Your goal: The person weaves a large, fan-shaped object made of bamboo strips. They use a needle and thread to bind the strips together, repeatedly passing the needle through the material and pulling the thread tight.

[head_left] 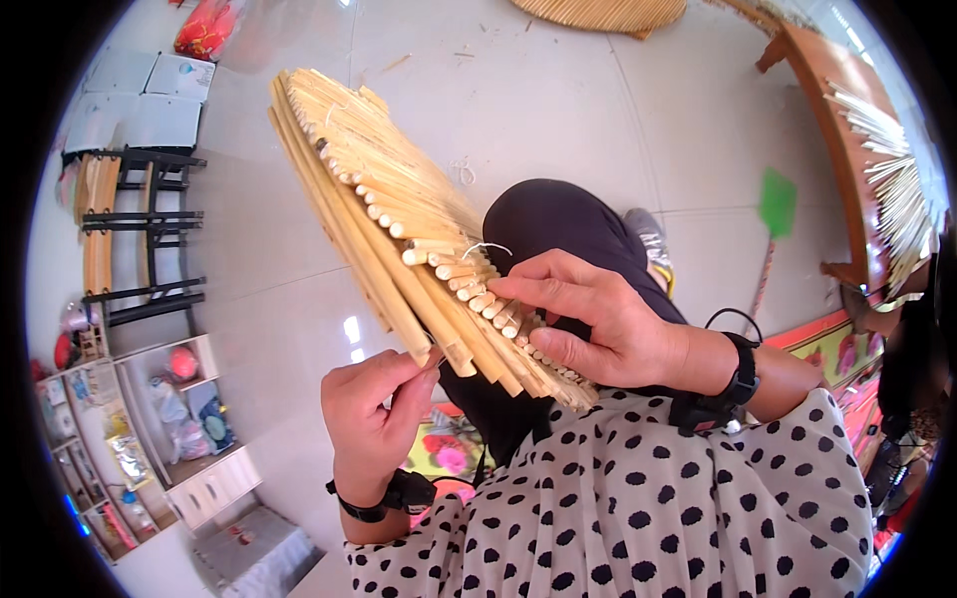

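Bamboo-stick mat: held in air over lap, long axis running upper-left to lower-right, far end fanning away from body. Right hand lies on near lower-right end, fingers curled down on stick ends beside a white thread. Left hand below, pinched shut on lower edge sticks. Right hand nearer the thread. Tiled floor beneath.
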{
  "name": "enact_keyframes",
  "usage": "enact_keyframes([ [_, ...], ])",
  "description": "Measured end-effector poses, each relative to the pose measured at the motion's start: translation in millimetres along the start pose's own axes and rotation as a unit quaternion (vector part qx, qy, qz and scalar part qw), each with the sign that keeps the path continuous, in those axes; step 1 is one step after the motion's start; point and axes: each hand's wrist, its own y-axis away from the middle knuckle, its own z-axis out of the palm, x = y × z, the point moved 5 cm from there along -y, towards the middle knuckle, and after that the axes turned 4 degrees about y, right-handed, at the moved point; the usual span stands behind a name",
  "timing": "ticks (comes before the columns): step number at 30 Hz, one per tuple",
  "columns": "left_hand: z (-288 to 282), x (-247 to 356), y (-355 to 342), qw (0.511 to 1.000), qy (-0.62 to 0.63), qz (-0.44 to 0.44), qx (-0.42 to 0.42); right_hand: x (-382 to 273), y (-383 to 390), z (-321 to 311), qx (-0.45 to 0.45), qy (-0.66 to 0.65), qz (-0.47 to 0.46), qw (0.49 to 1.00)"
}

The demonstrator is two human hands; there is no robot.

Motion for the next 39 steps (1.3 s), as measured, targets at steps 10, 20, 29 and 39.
enact_keyframes([
  [10,-3,23,-6,0.992,-0.119,-0.031,-0.029,14,15,5,0.054,-0.11,-0.048,0.991],
  [20,-7,29,-24,0.987,-0.144,-0.034,-0.056,24,12,3,0.048,-0.153,-0.036,0.986],
  [29,-6,29,-24,0.981,-0.187,0.015,-0.051,24,9,12,0.089,-0.243,-0.037,0.965],
  [39,-9,13,-17,0.981,-0.188,0.035,-0.017,26,7,14,0.092,-0.231,-0.064,0.967],
])
